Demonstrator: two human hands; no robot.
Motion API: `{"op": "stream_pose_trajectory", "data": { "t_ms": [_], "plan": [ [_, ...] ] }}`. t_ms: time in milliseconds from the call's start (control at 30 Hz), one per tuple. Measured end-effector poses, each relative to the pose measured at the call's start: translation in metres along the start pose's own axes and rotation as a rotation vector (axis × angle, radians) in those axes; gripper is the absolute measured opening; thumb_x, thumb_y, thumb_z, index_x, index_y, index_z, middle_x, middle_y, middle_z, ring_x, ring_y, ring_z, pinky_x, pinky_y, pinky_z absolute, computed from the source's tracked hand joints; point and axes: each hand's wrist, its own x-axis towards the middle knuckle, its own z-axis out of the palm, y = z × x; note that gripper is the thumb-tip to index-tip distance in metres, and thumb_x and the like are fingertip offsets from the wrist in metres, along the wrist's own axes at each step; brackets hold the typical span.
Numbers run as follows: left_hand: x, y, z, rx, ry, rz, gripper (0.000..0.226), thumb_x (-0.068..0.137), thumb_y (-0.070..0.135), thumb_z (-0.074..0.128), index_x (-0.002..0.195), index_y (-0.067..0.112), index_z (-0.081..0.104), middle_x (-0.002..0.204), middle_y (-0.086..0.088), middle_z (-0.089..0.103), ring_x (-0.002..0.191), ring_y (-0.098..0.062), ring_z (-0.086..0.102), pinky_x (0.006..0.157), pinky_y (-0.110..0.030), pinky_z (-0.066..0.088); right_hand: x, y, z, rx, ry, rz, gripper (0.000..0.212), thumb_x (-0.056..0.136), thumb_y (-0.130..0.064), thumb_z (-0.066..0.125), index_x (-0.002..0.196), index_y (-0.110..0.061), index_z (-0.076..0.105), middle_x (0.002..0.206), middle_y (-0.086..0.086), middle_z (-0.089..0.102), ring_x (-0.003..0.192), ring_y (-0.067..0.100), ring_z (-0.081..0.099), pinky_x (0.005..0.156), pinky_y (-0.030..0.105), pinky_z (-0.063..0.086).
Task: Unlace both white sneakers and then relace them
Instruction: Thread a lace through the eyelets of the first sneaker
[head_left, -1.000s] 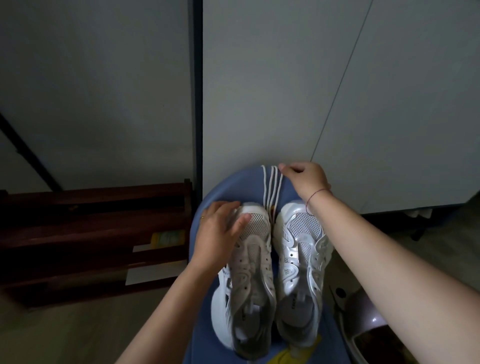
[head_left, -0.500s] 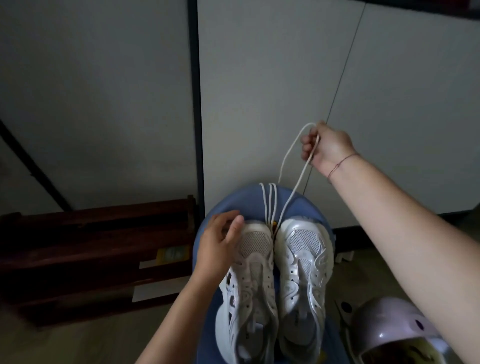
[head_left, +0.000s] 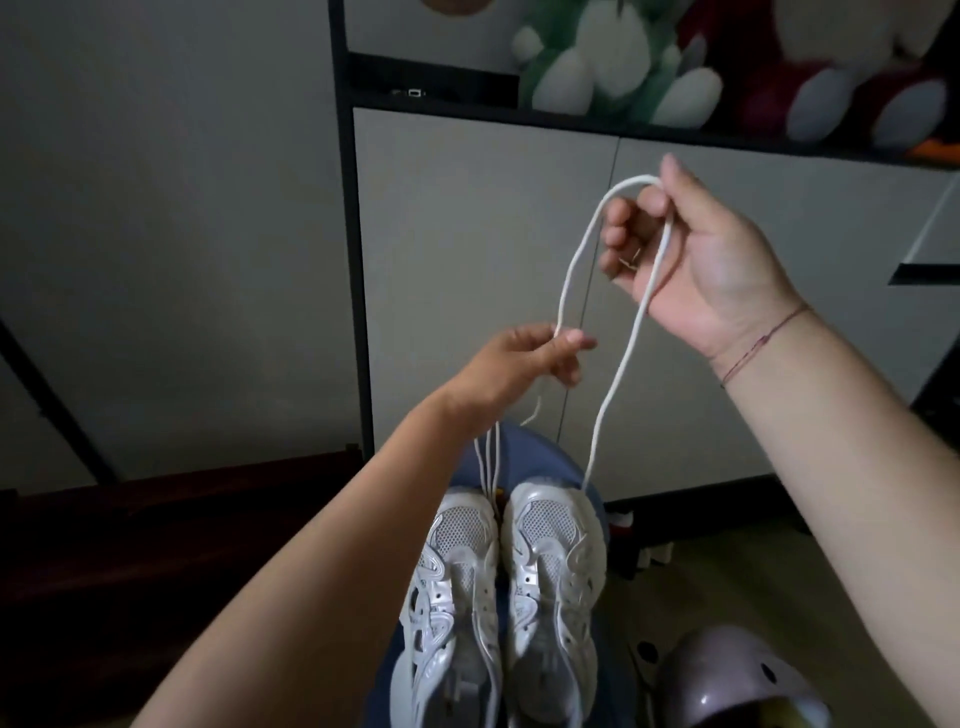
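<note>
Two white sneakers, the left one (head_left: 447, 613) and the right one (head_left: 556, 597), stand side by side, toes away from me, on a blue round seat (head_left: 540, 457). Neither has a lace through its eyelets. My right hand (head_left: 691, 254) is raised above them and holds the fold of a white shoelace (head_left: 618, 374) in curled fingers. One strand hangs down to the right sneaker's toe. My left hand (head_left: 524, 364) pinches the other strand lower down. More white lace strands (head_left: 488, 462) lie on the seat beyond the toes.
A white cabinet (head_left: 467, 312) stands right behind the seat, with plush toys (head_left: 613, 57) on the shelf above. A dark wooden rack (head_left: 156, 545) is on the left. A pale purple helmet (head_left: 737, 680) lies on the floor at the lower right.
My right hand has lifted the lace higher. My left hand has left the left sneaker's toe and taken hold of the lace's other strand. The view has tilted up.
</note>
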Motion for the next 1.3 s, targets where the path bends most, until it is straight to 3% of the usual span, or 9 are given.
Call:
{"op": "stream_pose_trajectory", "data": {
  "t_ms": [133,200,300,533,767,867,967,1100,1300],
  "plan": [
    [-0.031,-0.017,-0.012,-0.139,0.102,-0.038,0.026,0.097,0.026,0.048,0.075,0.013,0.057,0.047,0.010,0.038,0.045,-0.003,0.034,0.067,-0.023,0.050,-0.016,-0.040,-0.023,0.290,0.125,-0.099,0.049,0.096,-0.039,0.039,0.051,-0.021,0.048,0.084,0.001,0.066,0.087,0.016,0.065,0.086,0.029,0.046],
    [-0.056,-0.026,-0.018,-0.180,0.135,-0.062,0.028,0.094,0.030,0.046,0.074,0.012,0.055,0.045,0.010,0.034,0.044,-0.004,0.031,0.063,-0.026,0.039,-0.027,-0.047,-0.038,0.432,0.180,-0.110,0.050,0.098,-0.035,0.037,0.051,-0.020,0.045,0.065,0.000,0.060,0.064,0.014,0.061,0.075,0.023,0.050],
    [-0.083,-0.029,-0.019,-0.248,0.172,-0.088,0.030,0.090,0.031,0.045,0.074,0.009,0.055,0.045,0.009,0.031,0.044,-0.006,0.028,0.057,-0.027,0.026,-0.043,-0.017,-0.044,0.206,0.208,0.121,0.044,0.097,-0.038,0.037,0.058,-0.019,0.041,0.046,-0.005,0.037,0.033,0.005,0.027,0.035,0.012,0.024],
    [-0.105,-0.012,-0.010,-0.226,0.118,-0.003,0.033,0.090,0.035,0.047,0.069,0.016,0.065,0.048,0.008,0.029,0.046,-0.006,0.024,0.051,-0.021,0.026,-0.103,0.125,-0.002,-0.217,0.082,0.682,0.040,0.084,-0.054,0.053,0.073,-0.016,0.050,0.055,-0.001,0.045,0.031,0.002,0.024,0.032,0.009,0.013],
    [-0.148,-0.043,0.015,-0.256,-0.010,-0.106,0.037,0.096,0.037,0.048,0.074,0.012,0.063,0.050,0.010,0.045,0.050,-0.005,0.035,0.054,-0.015,0.035,-0.120,0.173,-0.008,0.165,0.098,0.720,0.044,0.091,-0.026,0.050,0.049,-0.016,0.060,0.040,-0.003,0.037,0.026,0.002,0.022,0.035,0.011,0.008],
    [-0.161,-0.063,0.019,-0.314,0.001,-0.192,0.039,0.099,0.037,0.044,0.076,0.012,0.064,0.049,0.006,0.028,0.047,-0.006,0.028,0.052,-0.015,0.034,-0.122,0.188,-0.021,0.321,0.209,0.688,0.021,0.090,-0.019,0.052,0.080,-0.005,0.064,0.048,0.000,0.051,0.029,0.003,0.027,0.036,0.011,0.010],
    [-0.166,-0.078,0.020,-0.415,-0.009,-0.265,0.042,0.099,0.040,0.041,0.077,0.011,0.063,0.051,0.005,0.022,0.047,-0.008,0.023,0.051,-0.018,0.032,-0.126,0.198,-0.035,0.135,0.348,0.709,0.018,0.091,-0.016,0.054,0.074,-0.010,0.052,0.049,-0.002,0.048,0.026,0.002,0.026,0.025,0.012,0.014],
    [-0.161,-0.081,0.021,-0.599,-0.072,-0.280,0.043,0.099,0.041,0.037,0.073,0.016,0.062,0.051,0.009,0.024,0.046,-0.006,0.023,0.048,-0.018,0.031,-0.138,0.202,-0.039,-0.347,0.256,0.771,0.025,0.090,-0.023,0.059,0.070,-0.014,0.046,0.044,-0.002,0.042,0.028,0.004,0.022,0.031,0.010,0.012],
    [-0.156,-0.083,0.022,-0.632,-0.087,-0.238,0.044,0.099,0.041,0.037,0.071,0.019,0.062,0.052,0.009,0.023,0.047,-0.007,0.021,0.055,-0.023,0.023,-0.148,0.198,-0.033,-0.372,0.129,0.949,0.039,0.095,-0.038,0.049,0.065,-0.013,0.051,0.054,0.003,0.044,0.026,0.001,0.018,0.029,0.009,0.010]
  ]
}}
